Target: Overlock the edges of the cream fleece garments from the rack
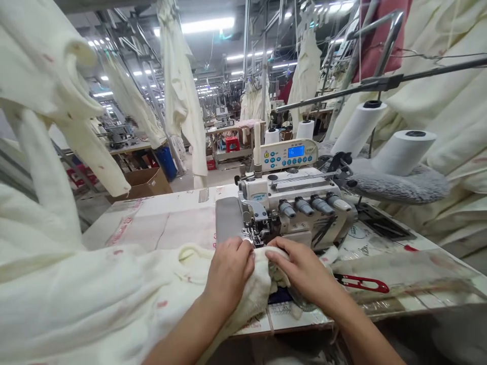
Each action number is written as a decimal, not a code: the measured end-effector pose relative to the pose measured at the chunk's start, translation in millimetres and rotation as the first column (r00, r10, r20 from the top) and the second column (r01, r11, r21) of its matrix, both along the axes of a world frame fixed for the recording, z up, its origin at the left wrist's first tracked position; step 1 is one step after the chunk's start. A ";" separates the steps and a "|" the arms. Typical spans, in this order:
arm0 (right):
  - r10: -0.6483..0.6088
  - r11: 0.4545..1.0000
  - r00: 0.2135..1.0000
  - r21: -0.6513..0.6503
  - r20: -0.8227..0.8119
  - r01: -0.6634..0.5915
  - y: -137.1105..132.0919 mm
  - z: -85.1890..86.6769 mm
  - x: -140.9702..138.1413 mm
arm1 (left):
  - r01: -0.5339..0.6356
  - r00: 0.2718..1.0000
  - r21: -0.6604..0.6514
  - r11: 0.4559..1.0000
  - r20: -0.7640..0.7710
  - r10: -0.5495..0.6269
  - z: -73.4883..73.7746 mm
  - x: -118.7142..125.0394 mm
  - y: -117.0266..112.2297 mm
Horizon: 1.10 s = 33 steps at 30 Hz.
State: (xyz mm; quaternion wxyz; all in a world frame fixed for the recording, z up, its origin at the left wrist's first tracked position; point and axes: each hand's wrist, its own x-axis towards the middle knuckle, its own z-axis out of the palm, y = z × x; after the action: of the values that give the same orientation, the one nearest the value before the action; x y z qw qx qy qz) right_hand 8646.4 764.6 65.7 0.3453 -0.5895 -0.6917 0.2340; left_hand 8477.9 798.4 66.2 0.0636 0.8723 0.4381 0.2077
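Note:
A cream garment (125, 284) with small reddish prints spreads across the left of the table, its edge lying at the presser foot of an overlock sewing machine (292, 203). My left hand (230, 263) is closed on the fabric just in front of the needle area. To its right, my right hand (294, 263) pinches the folded edge of the same garment between thumb and fingers. The garment's round neck opening (194, 256) lies left of my left hand. Part of the cloth hangs over the table's front edge. The needle itself is hard to make out.
Red thread snips (361, 284) lie right of my right hand. White thread cones (405, 152) stand behind the machine, beside its control panel (291, 153). Cream garments (182, 91) hang around the table. A cardboard box (148, 182) stands beyond the table's left rear.

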 end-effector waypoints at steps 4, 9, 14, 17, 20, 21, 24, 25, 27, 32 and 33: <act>-0.153 0.988 0.977 0.044 0.151 0.148 6.7 2.6 -5.0 | -0.030 0.999 -0.002 1.000 0.014 0.030 1.4 5.1 12.3; -0.260 0.958 0.965 0.137 0.038 0.252 9.6 -13.0 -12.9 | -0.067 0.998 0.076 0.995 0.009 0.067 -4.7 12.8 17.7; -0.274 0.942 0.962 0.196 -0.015 0.271 10.5 -23.8 -14.9 | -0.070 0.998 0.112 0.991 0.011 0.069 -8.0 12.7 20.0; -0.288 0.927 0.958 0.251 0.001 0.278 11.0 -27.1 -16.7 | -0.063 0.998 0.102 0.993 0.009 0.062 -7.5 12.0 20.4; -0.324 0.902 0.946 0.305 0.009 0.306 10.7 -31.6 -19.7 | -0.078 0.997 0.065 0.995 -0.002 0.078 -6.8 12.6 21.1; -0.346 0.891 0.938 0.319 0.014 0.324 10.5 -33.2 -20.8 | -0.088 0.996 0.049 0.995 -0.008 0.089 -6.6 13.1 21.4; -0.400 0.863 0.916 0.343 0.019 0.370 10.1 -37.0 -23.1 | -0.105 0.994 0.028 0.994 -0.017 0.106 -5.9 14.4 22.5; -0.403 0.861 0.915 0.348 0.018 0.372 10.4 -37.8 -23.6 | -0.104 0.994 0.030 0.994 -0.015 0.105 -5.6 14.5 22.8; -0.404 0.858 0.914 0.359 0.027 0.369 12.3 -38.9 -24.2 | -0.101 0.995 0.034 0.994 -0.009 0.101 -5.5 14.4 23.3; -0.453 0.834 0.888 0.389 0.077 0.392 19.9 -40.1 -26.9 | -0.098 0.995 0.033 0.995 -0.031 0.099 -7.1 14.6 26.5; -0.464 0.830 0.882 0.388 0.081 0.401 19.4 -40.0 -27.3 | -0.099 0.994 0.037 0.994 -0.036 0.100 -7.4 14.9 27.4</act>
State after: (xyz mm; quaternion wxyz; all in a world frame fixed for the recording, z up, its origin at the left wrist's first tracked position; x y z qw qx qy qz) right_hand 8619.1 784.0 25.7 0.4305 -0.6755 -0.5978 -0.0328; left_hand 8492.8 825.8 58.8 0.0297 0.8542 0.4784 0.2017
